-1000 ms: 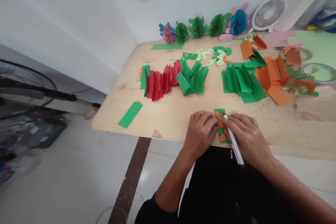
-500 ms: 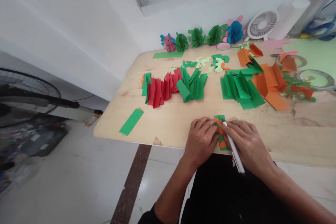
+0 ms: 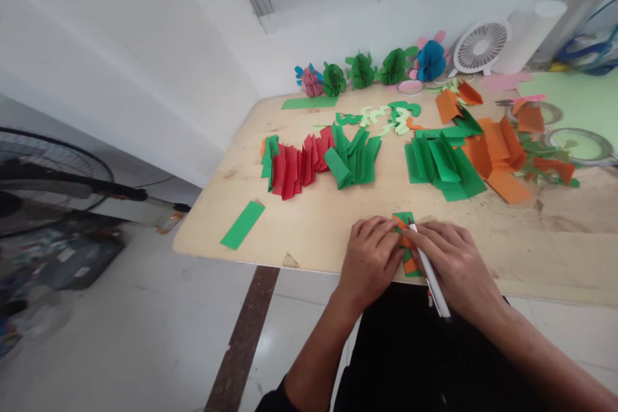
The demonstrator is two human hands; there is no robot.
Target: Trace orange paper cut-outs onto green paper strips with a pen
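Observation:
At the table's front edge, a green paper strip (image 3: pixel 409 217) lies upright in view with an orange paper piece (image 3: pixel 410 265) on top of it. My left hand (image 3: pixel 367 262) is closed, its fingertips pressing the papers from the left side. My right hand (image 3: pixel 456 262) grips a white pen (image 3: pixel 433 275), its dark tip pointing away from me, while the fingers meet the orange paper from the right. Both hands cover much of the two papers. Farther back stand folded green papers (image 3: pixel 444 161) and folded red papers (image 3: pixel 292 167).
A loose green strip (image 3: pixel 243 225) lies at the left. Orange folded papers (image 3: pixel 502 148) and tape rolls (image 3: pixel 582 143) sit on the right. Paper figures (image 3: pixel 362 69) and a small white fan (image 3: pixel 481 46) line the wall. A large black fan (image 3: pixel 53 183) stands left of the table.

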